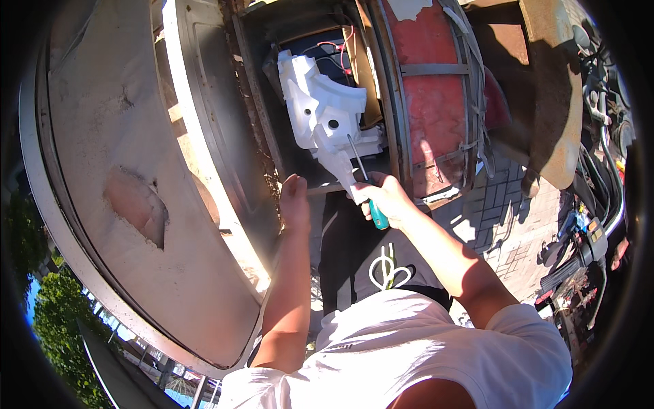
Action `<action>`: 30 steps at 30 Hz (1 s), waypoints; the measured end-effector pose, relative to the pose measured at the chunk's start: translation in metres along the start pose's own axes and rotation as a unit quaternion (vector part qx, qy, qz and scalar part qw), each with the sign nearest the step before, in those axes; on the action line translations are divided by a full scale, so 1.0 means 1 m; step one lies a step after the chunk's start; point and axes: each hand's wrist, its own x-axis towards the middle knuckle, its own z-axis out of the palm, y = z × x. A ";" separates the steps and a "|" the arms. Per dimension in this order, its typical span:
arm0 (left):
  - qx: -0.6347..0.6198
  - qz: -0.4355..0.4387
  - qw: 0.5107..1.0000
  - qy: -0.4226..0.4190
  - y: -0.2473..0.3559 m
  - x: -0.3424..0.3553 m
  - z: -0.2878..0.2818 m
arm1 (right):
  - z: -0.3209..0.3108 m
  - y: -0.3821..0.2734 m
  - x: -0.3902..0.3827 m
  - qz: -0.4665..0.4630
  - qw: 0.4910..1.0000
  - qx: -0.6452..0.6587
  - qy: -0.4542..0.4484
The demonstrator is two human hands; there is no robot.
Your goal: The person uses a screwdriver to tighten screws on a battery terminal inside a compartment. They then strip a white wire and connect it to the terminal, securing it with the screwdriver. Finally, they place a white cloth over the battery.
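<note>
A screwdriver (378,214) with a teal handle is gripped in my right hand (387,198), its thin shaft pointing away from me. The same hand also touches a narrow strip of white foam (337,162). Beyond it, a large moulded block of white foam (320,102) with two dark round holes sits inside an open metal compartment (262,102). At the compartment's near left corner is my left hand (294,198), its fingers bent and close together. Whatever lies within those fingers is hidden.
Red and dark wires (340,48) and a brown board lie behind the foam. A worn pale vehicle panel (136,136) fills the left. To the right are a scraped red panel (429,82), a rusty plate (555,88), paving (501,198) and a motorcycle handlebar (579,262).
</note>
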 end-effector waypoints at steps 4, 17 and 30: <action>-0.023 -0.008 0.999 0.023 0.014 -0.019 -0.022 | 0.078 0.044 0.059 0.054 0.996 0.035 0.060; 0.083 0.014 0.996 -0.038 0.009 0.039 0.001 | 0.042 0.044 0.017 -0.085 0.986 -0.108 0.092; 0.269 0.034 0.888 -0.370 -0.025 -0.070 0.094 | -0.181 0.192 -0.107 -0.048 0.920 0.109 0.374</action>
